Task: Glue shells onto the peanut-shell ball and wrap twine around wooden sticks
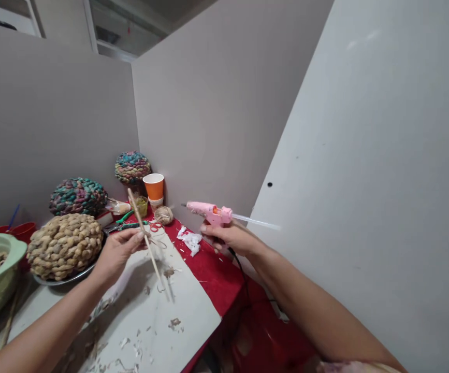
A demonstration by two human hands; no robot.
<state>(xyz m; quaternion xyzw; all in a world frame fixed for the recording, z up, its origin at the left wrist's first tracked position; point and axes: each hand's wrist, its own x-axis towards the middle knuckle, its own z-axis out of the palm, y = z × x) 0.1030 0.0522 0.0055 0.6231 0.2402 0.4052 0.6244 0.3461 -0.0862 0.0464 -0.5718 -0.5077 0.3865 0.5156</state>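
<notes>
My left hand (125,248) pinches a thin wooden stick (154,263) upright at a slant, over a white board (197,326). A strand of twine (158,242) hangs beside the fingers. In my right hand (230,235) is a pink glue gun (204,209), its nozzle pointing left toward the stick but apart from it. A clear glue stick (259,223) juts from its back, and a dark cord (241,269) runs down below. Close to my left wrist, a ball covered in peanut shells (67,243) rests in a metal bowl (71,278).
Two painted shell balls (78,197) stand at the back, near orange paper cups (154,187) and a twine ball (164,215). Red scissors (156,227), green-handled pliers (127,217) and crumpled tissue (190,240) lie around. A green basin (1,280) is left; grey partitions (216,114) enclose the table.
</notes>
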